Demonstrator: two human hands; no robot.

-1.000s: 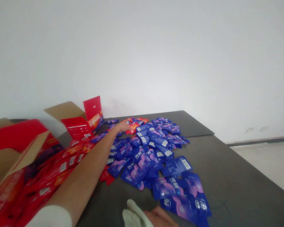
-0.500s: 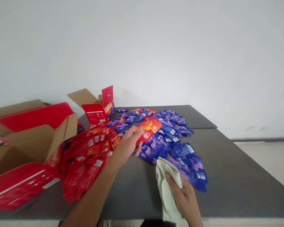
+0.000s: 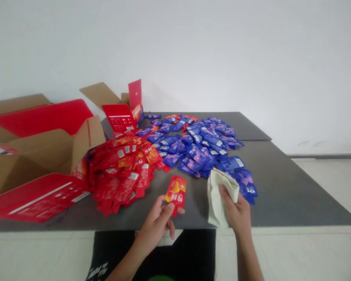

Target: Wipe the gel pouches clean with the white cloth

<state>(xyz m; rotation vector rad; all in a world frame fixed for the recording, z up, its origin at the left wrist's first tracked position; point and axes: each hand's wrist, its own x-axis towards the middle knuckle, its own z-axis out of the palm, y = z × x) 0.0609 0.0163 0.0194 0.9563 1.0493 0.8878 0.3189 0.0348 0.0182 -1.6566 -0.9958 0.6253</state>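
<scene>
My left hand pinches one red-orange sachet just above the near edge of the dark table. A pale cloth is gripped in my right hand, which rests on the table beside it. Behind the hands, several red sachets spill in a heap from the left. A spread of blue-purple sachets covers the middle and far part of the table, reaching the cloth.
A large open red and brown carton lies on its side at the left. A smaller open red carton stands at the back. A white wall rises behind the table, and pale floor shows at the right.
My left hand has drawn back from the far pile to the near edge with a red-orange sachet. My right hand with the cloth has come up onto the table.
</scene>
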